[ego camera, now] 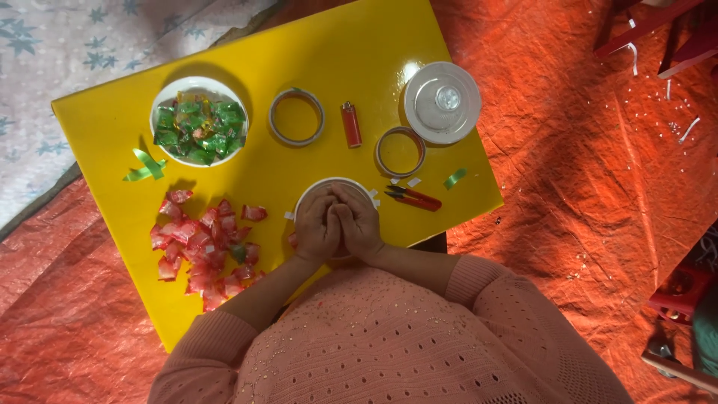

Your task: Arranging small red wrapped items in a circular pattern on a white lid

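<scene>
Centrally, left hand (317,227), right hand (359,223) fingers pressed together over white bowl (314,191); scissors (413,197) beside.

My glossy yellow plastic board (247,67) shines smooth at its far right corner, beside the clear, shiny plastic round lid (443,102). Near its left edge, crinkly red foil-like wrappers (198,243) glint. My salmon knitted sleeves (389,344) look soft and matt, and the orange woven tarpaulin (583,187) looks creased and rough.
</scene>
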